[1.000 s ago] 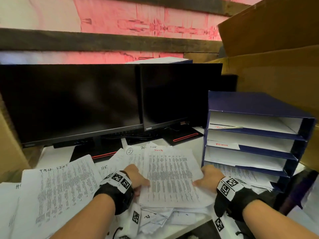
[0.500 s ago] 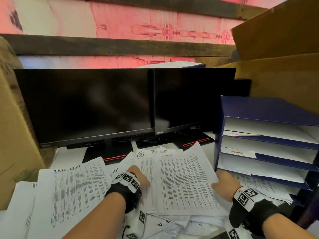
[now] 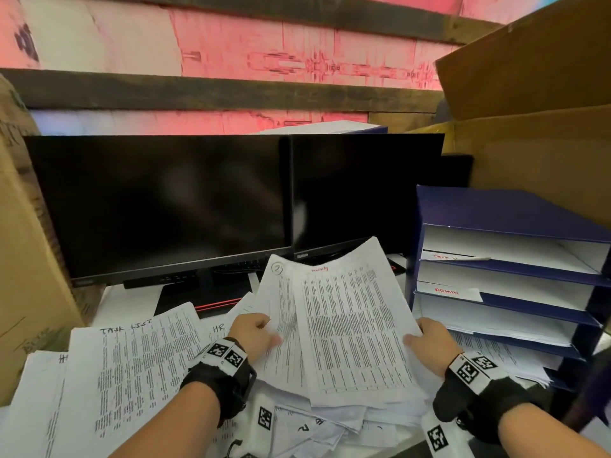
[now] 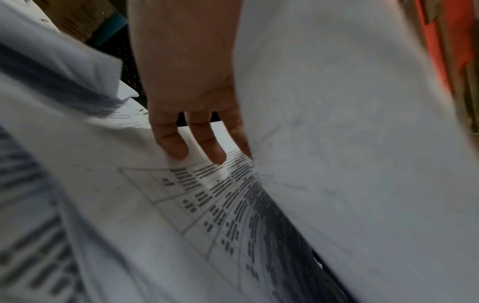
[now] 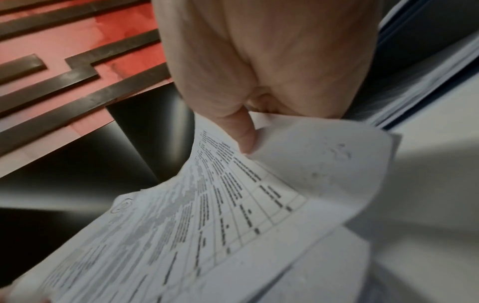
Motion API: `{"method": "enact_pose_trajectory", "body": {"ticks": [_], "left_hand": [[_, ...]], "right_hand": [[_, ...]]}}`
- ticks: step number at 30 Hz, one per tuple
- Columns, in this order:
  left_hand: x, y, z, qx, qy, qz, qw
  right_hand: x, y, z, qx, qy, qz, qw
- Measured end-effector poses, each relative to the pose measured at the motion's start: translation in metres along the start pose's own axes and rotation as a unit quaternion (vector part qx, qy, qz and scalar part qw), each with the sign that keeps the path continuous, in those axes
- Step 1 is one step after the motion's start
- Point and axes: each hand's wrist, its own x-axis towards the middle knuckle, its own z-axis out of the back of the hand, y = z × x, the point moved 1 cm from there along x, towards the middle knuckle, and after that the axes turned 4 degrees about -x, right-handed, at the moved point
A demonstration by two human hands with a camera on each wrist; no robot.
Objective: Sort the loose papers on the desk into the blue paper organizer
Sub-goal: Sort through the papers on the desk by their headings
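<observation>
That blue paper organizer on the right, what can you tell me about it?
The blue paper organizer stands upright on the desk's right side, beside the monitors, open front facing the person. It looks like dark blue board with white-lined shelves. Two shelf edges carry white labels in red handwriting; one reads ADMIN. Lower shelves hold printed sheets. Neither hand touches it.

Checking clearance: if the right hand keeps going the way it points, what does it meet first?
Judging from the head view, the right hand, pinching the printed sheets, points forward and slightly left, so likely the right monitor behind them. The blue paper organizer sits just right; depth unclear.
</observation>
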Motion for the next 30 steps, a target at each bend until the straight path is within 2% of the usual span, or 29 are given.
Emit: {"method": "enact_pose_trajectory", "body": {"ticks": [3, 6, 10, 20, 22, 25, 28, 30], "left_hand": [[-0.006, -0.002, 0.005, -0.083, -0.017, -0.042, 0.996], [-0.003, 0.001, 0.012, -0.115, -0.052, -0.070, 0.989], [0.000, 0.005, 0.016, -0.170, -0.069, -0.072, 0.980], [-0.013, -0.011, 0.018, -0.213, -0.076, -0.121, 0.967], [-0.016, -0.018, 0.019, -0.221, -0.076, -0.121, 0.965], [-0.021, -0.026, 0.014, -0.260, -0.039, -0.080, 0.961], [-0.023, -0.025, 0.008, -0.243, -0.010, -0.048, 0.969], [-0.020, -0.019, 0.003, -0.200, -0.025, -0.038, 0.979]], "right_hand": [[0.004, -0.003, 0.000, 0.073, -0.001, -0.026, 0.997], [0.007, -0.003, -0.005, 0.124, 0.014, -0.044, 0.991], [0.010, 0.001, -0.011, 0.176, 0.035, -0.041, 0.983], [0.016, 0.007, -0.023, 0.303, 0.062, -0.038, 0.950], [0.016, 0.008, -0.025, 0.291, 0.059, -0.031, 0.954], [0.012, 0.009, -0.028, 0.270, 0.056, -0.027, 0.961], [0.009, 0.007, -0.034, 0.241, 0.071, -0.009, 0.968], [0.007, 0.007, -0.035, 0.213, 0.071, 0.002, 0.974]]}}
